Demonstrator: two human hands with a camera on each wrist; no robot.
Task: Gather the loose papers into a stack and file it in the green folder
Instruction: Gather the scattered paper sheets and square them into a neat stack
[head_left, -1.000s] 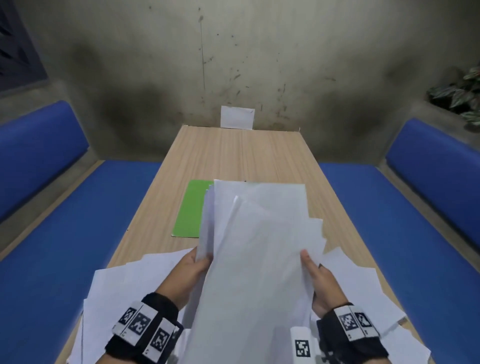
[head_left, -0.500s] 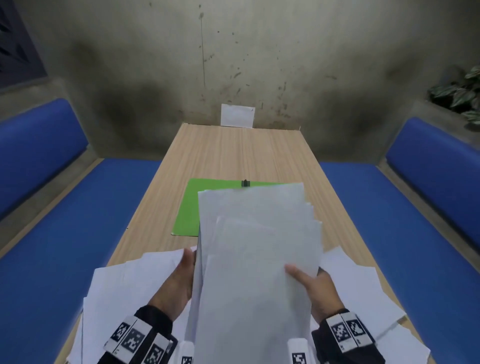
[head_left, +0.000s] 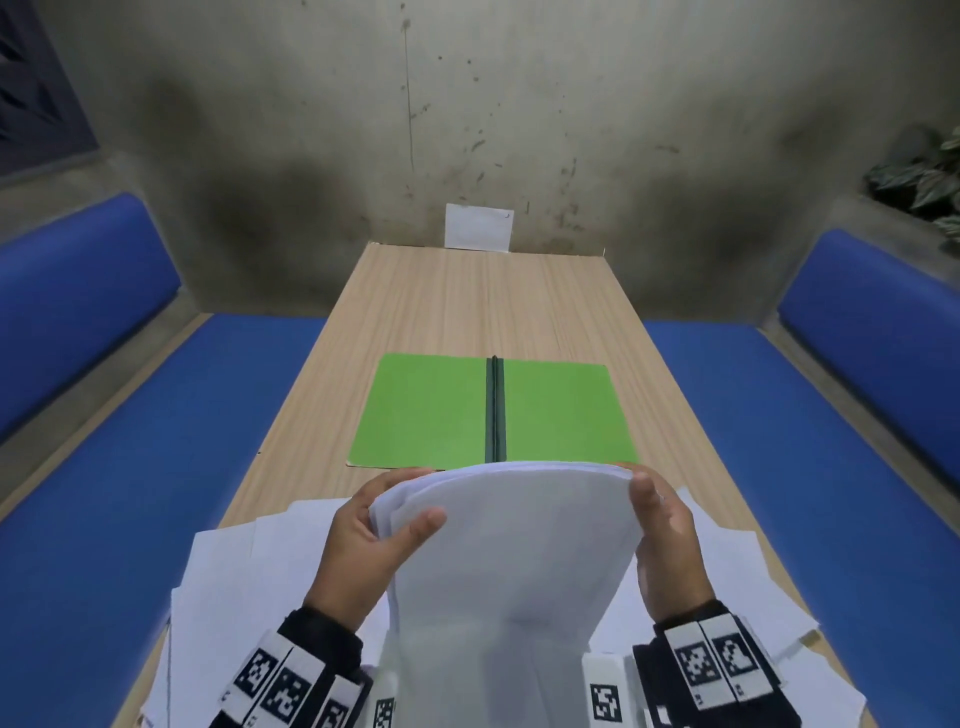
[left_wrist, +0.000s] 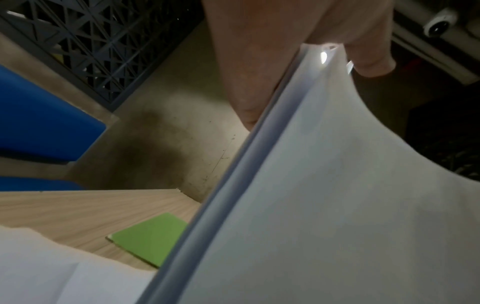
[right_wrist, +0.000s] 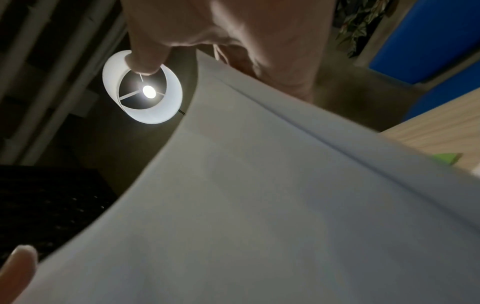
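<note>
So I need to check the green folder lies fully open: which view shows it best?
Head view: the green folder lies flat, both covers and spine visible. Left wrist shows only one corner, right wrist a sliver behind the paper stack.

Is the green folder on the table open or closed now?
Open. The green folder lies spread flat on the table, both covers showing on either side of its dark spine, with no papers in it.

Dim, soft wide-angle views with bowed edges, blurred wrist pictures, glare from a ceiling lamp (right_wrist: 142, 87).
</note>
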